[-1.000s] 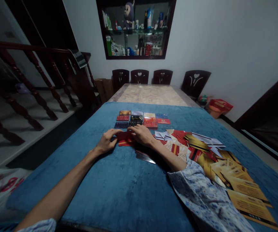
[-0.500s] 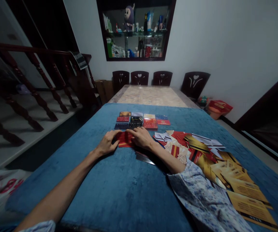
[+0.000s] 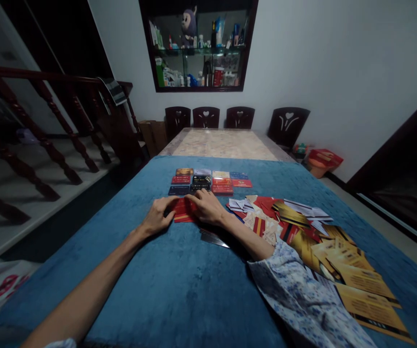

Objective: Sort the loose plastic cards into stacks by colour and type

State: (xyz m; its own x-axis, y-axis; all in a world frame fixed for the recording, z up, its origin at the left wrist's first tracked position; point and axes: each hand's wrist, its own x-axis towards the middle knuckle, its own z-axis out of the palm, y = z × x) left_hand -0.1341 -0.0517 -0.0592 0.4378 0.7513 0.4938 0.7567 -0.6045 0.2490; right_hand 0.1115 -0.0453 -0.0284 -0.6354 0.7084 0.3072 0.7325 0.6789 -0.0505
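Note:
Red cards [image 3: 183, 211] with a yellow stripe lie on the blue cloth, gripped at their edges by both hands. My left hand [image 3: 157, 213] has its fingers curled over their left side. Across the right side, my right hand [image 3: 208, 207] is closed and hides part of them. Just beyond my fingers are neat rows of cards, among them a dark blue card [image 3: 179, 190], a black card [image 3: 201, 179] and a red card [image 3: 222, 189]. Dark cards [image 3: 213, 238] stick out beneath my right wrist.
A loose heap of mixed cards [image 3: 262, 224] spreads to the right, with large gold cards [image 3: 366, 280] nearer me, beside my right sleeve. The blue cloth [image 3: 165, 290] covers the near part of the table [image 3: 226, 142]. Chairs [image 3: 206, 117] stand at its far end.
The whole view has shifted slightly, so everything sits a little further left. Both hands keep nearly the same hold on the red cards.

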